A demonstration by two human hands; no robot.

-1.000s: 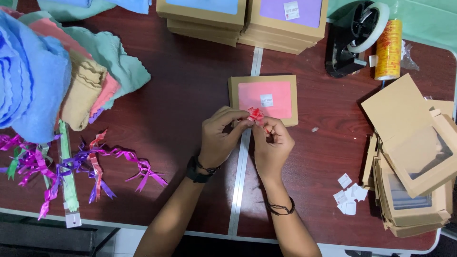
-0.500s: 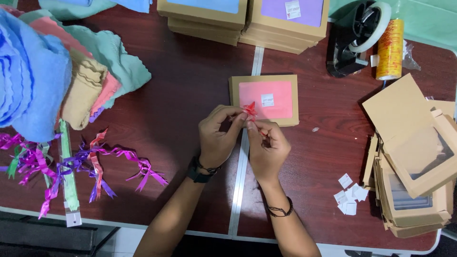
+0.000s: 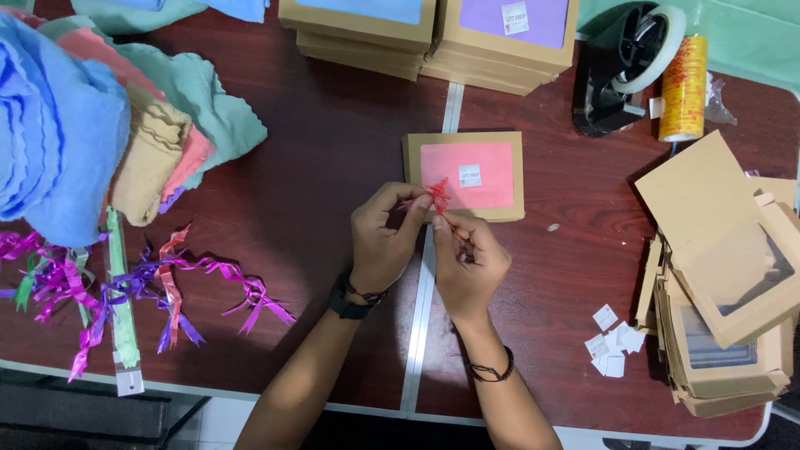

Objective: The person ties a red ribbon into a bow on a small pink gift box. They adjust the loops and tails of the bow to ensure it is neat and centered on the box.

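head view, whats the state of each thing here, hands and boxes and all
left hand: grip pinched on the red ribbon bow
right hand: grip pinched on the same bow
red ribbon bow: held up over the box edge
pink-window box: closed, flat on the table
stacked window boxes: closed
flat brown boxes: unfolded, piled at right
tape dispenser: loaded, upright

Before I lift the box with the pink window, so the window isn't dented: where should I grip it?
Grip the kraft box by its bare brown left and right borders, coming from above. It lies flat, and the left hand, right hand and red bow crowd its near edge.
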